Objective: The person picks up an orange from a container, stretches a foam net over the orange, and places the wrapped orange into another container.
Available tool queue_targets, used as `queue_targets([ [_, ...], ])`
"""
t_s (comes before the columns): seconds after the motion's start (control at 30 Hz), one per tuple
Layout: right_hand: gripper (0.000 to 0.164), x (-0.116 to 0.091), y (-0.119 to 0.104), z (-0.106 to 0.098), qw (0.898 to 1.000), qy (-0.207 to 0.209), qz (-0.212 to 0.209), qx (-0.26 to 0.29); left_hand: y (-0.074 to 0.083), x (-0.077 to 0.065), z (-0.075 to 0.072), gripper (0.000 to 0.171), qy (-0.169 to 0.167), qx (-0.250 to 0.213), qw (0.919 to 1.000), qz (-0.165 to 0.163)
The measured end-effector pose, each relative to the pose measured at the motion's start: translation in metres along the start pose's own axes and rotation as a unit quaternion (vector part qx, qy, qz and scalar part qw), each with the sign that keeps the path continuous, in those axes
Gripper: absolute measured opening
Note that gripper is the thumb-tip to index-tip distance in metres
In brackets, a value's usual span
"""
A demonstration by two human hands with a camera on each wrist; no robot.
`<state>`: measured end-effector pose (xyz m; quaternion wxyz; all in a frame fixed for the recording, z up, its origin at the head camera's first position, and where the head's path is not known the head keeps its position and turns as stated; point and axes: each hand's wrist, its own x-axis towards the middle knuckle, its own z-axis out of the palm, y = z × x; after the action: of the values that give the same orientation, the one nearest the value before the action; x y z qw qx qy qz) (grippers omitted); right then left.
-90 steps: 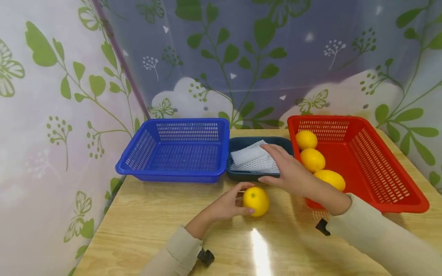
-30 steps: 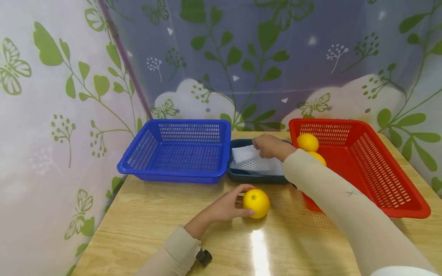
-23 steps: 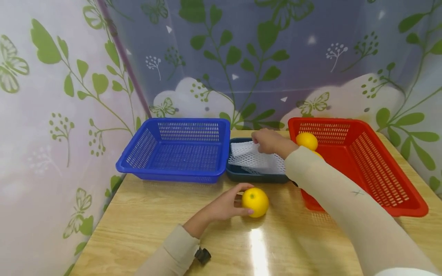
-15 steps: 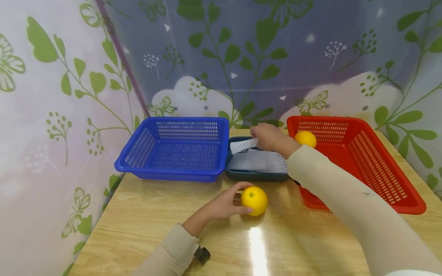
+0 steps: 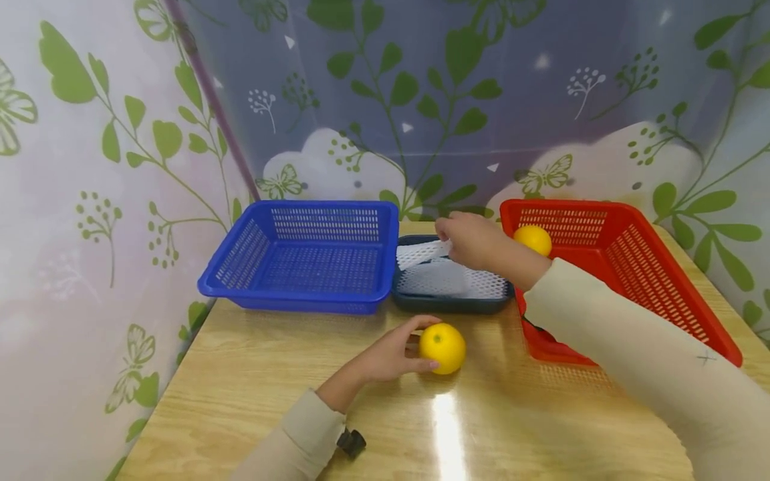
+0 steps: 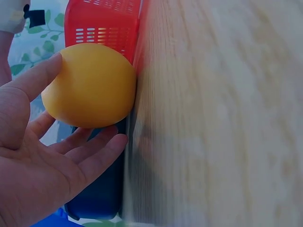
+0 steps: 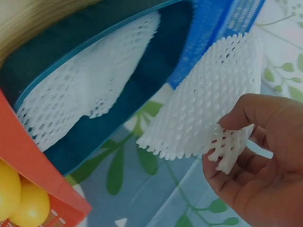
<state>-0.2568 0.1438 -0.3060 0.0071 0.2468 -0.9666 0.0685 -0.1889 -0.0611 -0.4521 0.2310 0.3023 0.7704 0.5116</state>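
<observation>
On the table, my left hand [image 5: 388,354] holds a round yellow orange [image 5: 443,349] from its left side, thumb in front and fingers curved behind it. The left wrist view shows the thumb on the orange [image 6: 90,85] and the fingers beside its lower part. My right hand [image 5: 475,244] pinches a white foam fruit net [image 7: 208,99] by one end, between thumb and fingers. That net hangs flat and unfilled above the dark teal tray [image 5: 451,306]. Another white foam net [image 5: 448,279] lies inside the tray.
A blue plastic basket [image 5: 295,302] stands left of the tray, with nothing seen in it. To the right is a red basket [image 5: 716,327] with oranges [image 5: 532,239] along its left side, partly hidden by my right arm. A patterned curtain [image 5: 361,87] hangs behind.
My right hand went from spread fingers over the tray to pinching a foam net and raising it off the other one. My left hand stays at the orange.
</observation>
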Motion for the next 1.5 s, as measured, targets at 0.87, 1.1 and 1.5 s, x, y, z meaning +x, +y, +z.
queue_targets([
  [0.87,0.027,-0.083,-0.030,-0.009,0.991,0.053,-0.012,0.122,0.008,-0.015,-0.006,0.043,0.112,0.027,0.9924,0.044],
  [1.1,0.030,-0.098,-0.035,0.001,0.988,0.054,0.003,0.145,0.025,-0.031,-0.015,0.015,0.317,0.019,0.9347,0.160],
  [1.5,0.037,-0.109,-0.045,0.022,0.974,0.064,0.015,0.218,0.062,-0.034,-0.017,0.028,0.342,0.086,0.8899,0.290],
])
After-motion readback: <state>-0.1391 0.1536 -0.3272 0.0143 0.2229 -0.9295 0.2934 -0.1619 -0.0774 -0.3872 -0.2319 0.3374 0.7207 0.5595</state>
